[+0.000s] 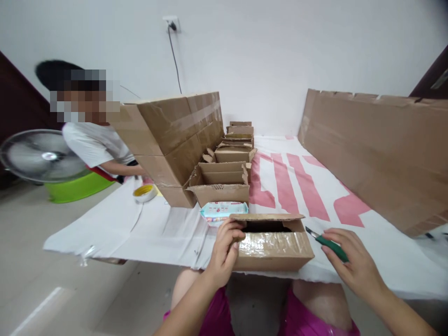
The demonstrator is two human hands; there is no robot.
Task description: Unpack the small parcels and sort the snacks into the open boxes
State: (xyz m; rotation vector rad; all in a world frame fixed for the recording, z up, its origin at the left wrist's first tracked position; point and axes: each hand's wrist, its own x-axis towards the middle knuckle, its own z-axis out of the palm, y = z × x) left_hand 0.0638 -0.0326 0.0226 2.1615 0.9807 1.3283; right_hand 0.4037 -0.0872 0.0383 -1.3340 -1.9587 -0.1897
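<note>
A small cardboard box [273, 249] with shiny tape lies at the table's front edge. Its top is partly lifted, showing a dark gap inside. My left hand [227, 247] grips the box's left end, fingers curled over the upper corner. To the right of the box, my right hand [350, 256] holds a green utility knife [332, 247]. Its blade points left, close to the box's right corner. Just behind the box lies a light-blue pack of wipes [224, 211], near my left hand.
Open cardboard boxes [220, 191] run back in a row beside a stack of closed boxes [171, 140]. A large cardboard box [374, 149] stands at right. A tape roll [144, 192] lies on the white sheet [115, 233]. Another person [94, 144] and a fan [49, 156] are at left.
</note>
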